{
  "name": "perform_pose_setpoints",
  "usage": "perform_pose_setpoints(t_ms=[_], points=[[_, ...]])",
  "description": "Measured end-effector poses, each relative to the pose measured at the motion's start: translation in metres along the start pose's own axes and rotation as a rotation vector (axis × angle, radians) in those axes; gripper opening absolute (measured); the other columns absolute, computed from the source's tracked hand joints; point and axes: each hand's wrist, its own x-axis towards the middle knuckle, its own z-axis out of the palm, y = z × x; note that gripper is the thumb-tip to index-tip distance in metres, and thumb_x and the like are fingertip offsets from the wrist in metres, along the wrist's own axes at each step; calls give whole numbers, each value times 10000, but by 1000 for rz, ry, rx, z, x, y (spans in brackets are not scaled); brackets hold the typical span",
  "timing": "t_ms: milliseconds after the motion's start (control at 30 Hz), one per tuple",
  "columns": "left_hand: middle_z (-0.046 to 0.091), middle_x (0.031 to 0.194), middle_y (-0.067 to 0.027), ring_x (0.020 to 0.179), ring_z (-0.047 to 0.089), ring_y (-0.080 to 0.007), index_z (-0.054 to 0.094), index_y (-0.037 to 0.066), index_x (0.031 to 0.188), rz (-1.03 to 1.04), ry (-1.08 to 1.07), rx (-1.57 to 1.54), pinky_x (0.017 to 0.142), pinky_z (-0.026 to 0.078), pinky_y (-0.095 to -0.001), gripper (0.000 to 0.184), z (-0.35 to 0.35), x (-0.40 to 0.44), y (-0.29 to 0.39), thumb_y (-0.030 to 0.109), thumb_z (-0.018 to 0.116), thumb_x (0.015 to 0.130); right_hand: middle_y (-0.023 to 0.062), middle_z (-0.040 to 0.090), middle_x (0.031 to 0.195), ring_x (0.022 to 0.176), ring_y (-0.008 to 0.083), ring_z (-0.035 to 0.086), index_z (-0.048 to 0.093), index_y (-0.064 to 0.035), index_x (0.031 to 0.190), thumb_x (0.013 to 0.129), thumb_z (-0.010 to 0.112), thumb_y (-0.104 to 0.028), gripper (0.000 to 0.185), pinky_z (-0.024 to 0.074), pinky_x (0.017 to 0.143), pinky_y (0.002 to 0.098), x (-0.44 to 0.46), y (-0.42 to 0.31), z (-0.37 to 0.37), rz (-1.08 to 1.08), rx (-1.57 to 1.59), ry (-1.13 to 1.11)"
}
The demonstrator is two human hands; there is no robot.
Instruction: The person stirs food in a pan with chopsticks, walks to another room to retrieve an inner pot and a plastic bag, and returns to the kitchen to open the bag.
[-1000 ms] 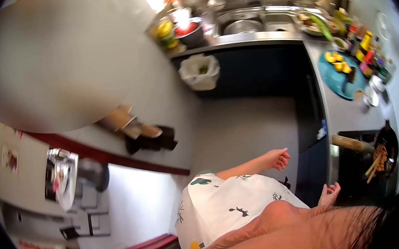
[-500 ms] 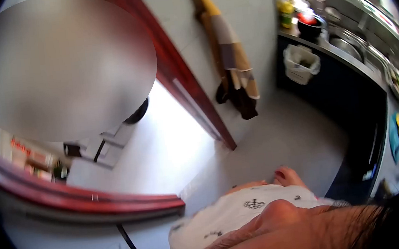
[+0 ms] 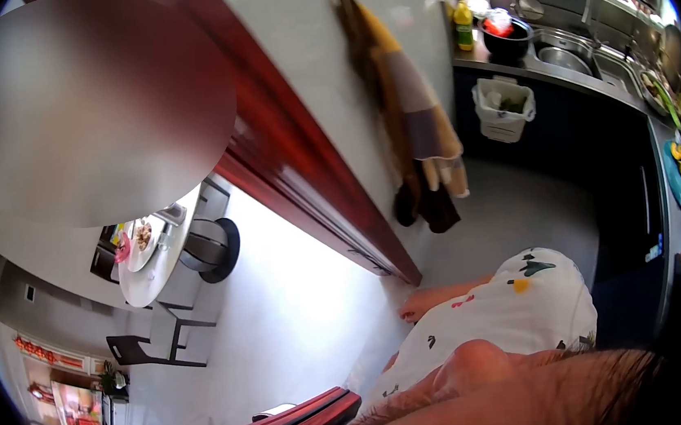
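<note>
Evidently the patterned garment [image 3: 490, 321] hides the left hand; I cannot tell either grip, the right hand [image 3: 412, 307] showing small. The yellow bottle's [image 3: 463, 17] label is unreadable.

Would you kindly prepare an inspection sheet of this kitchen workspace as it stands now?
Surface: counter at right, distorted by the lens.
Job's things: nothing seen held; red door frame near the visible hand.
Clutter: yellow bottle, black pot and blue plate of yellow pieces on the counter.
Hands: one partly visible beside the printed shirt; left or right unclear.
Cables: nothing seen.
Surroundings: cloths on the wall, white bin against the cabinet, table beyond the doorway; upper left blurred.
</note>
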Motion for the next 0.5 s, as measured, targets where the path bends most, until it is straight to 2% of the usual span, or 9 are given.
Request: perform_pose_setpoints(t_ms=[67,200,367,400,500], points=[[658,1027,-88,979,607,-182,620,13,1111,19,41,-32,895,468,-324,343,-25,-7,4,295,467,991,126,654,907,845,317,632,630,-86,969,861,582,-257,208,489,752,439,29,-32,-34,-33,-130,-30],[657,1033,-88,986,604,-181,620,13,1117,68,133,-107,899,465,-322,342,-75,-30,10,292,468,991,141,652,950,875,323,624,627,-73,1014,868,567,-261,246,488,770,447,109,-46,-49,-190,-220,-178],[656,1040,-87,995,599,-178,618,12,1125,149,255,-207,905,462,-319,341,-135,-56,4,288,469,991,161,644,1001,948,338,613,626,-55,1054,899,530,-213,241,483,838,418,202,-82,-56,-86,-87,-339],[656,1041,-87,997,598,-178,618,12,1126,163,269,-225,906,461,-319,341,-150,-59,4,287,469,991,161,645,996,936,341,614,630,-60,1045,898,530,-207,231,484,832,422,223,-76,-50,-155,-64,-317],[655,1045,-87,1002,596,-177,618,12,1130,191,287,-250,910,459,-317,341,-196,-63,12,285,470,991,160,647,989,930,336,617,634,-60,1034,891,537,-214,231,485,830,420,284,-89,-59,-181,-69,-377]])
